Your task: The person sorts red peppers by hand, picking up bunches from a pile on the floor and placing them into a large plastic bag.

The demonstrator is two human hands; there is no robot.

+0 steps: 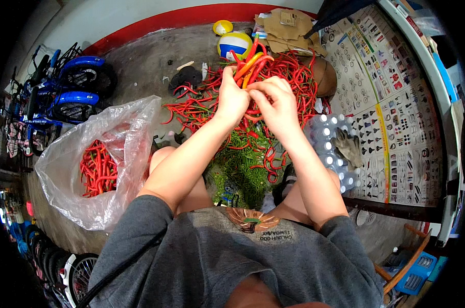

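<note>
My left hand (232, 97) grips a small bunch of red and orange chilies (252, 64) upright above the big pile. My right hand (275, 105) is beside it, fingers pinched at the lower end of that bunch. Beneath both hands spreads a heap of red chilies (299, 82), with green stalks (230, 179) lying lower down between my legs. On the left, an open clear plastic bag (63, 169) holds more red chilies (96, 169).
Blue bikes (81, 102) stand at left. A volleyball (233, 45), a yellow bowl (222, 27) and cardboard (289, 31) are at the back. Wrapped bottles (327, 143) with a glove (346, 146) on top sit at right, beside a printed sheet (386, 154). A blue crate (416, 272) is lower right.
</note>
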